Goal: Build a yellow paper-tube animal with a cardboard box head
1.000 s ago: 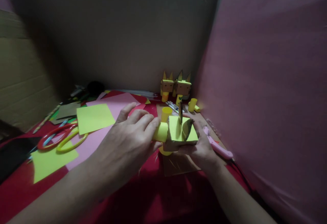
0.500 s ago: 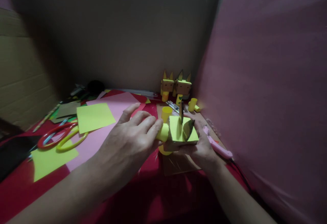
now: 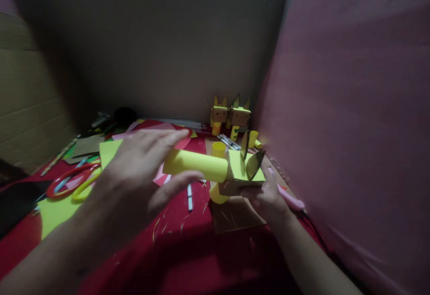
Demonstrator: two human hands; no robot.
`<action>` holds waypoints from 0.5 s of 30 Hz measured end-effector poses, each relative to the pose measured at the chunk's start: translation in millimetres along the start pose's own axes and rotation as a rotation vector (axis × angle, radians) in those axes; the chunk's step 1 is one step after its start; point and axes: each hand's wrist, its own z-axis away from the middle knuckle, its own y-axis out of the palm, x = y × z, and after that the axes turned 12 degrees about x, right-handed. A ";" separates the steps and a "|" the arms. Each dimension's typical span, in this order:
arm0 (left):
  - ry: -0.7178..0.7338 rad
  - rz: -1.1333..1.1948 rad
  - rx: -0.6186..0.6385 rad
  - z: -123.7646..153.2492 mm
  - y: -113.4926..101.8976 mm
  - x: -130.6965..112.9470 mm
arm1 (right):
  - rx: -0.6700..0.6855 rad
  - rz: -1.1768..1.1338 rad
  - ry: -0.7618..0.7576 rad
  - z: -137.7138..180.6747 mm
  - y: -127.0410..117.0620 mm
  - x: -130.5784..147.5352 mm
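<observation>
My right hand (image 3: 268,196) is wrapped round a small cardboard box head (image 3: 235,188) with a yellow top and two pointed, dark-edged ears. A yellow paper tube (image 3: 201,165) sticks out sideways from the box toward the left, its near end against the cardboard. Around the tube's far end, my left hand (image 3: 134,169) is open, fingers stretched and thumb apart, slightly blurred. Whether it touches the tube I cannot tell. Behind and below the box show another yellow tube (image 3: 219,149) and a yellow rounded piece (image 3: 219,195).
Two finished-looking box-headed figures (image 3: 220,114) stand at the back, near white markers (image 3: 230,141). On the left lie red-handled scissors (image 3: 58,183) and yellow paper (image 3: 55,216). A pink glue gun (image 3: 290,200) rests by the pink wall. A white stick (image 3: 190,197) lies on the red cloth.
My left hand has moved left and opened, uncovering the long yellow tube beside the box. The box in my right hand has turned and shifted slightly right.
</observation>
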 end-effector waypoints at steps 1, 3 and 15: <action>-0.091 0.077 -0.019 0.5 -0.8 5.1 | -0.021 -0.014 -0.007 -0.5 -0.1 0.0; -0.271 0.287 -0.008 0.6 1.5 14.3 | -0.045 -0.050 -0.006 -2.0 0.7 0.5; -0.420 0.760 0.097 0.1 20.0 3.3 | 0.043 -0.191 0.040 -1.1 2.5 2.4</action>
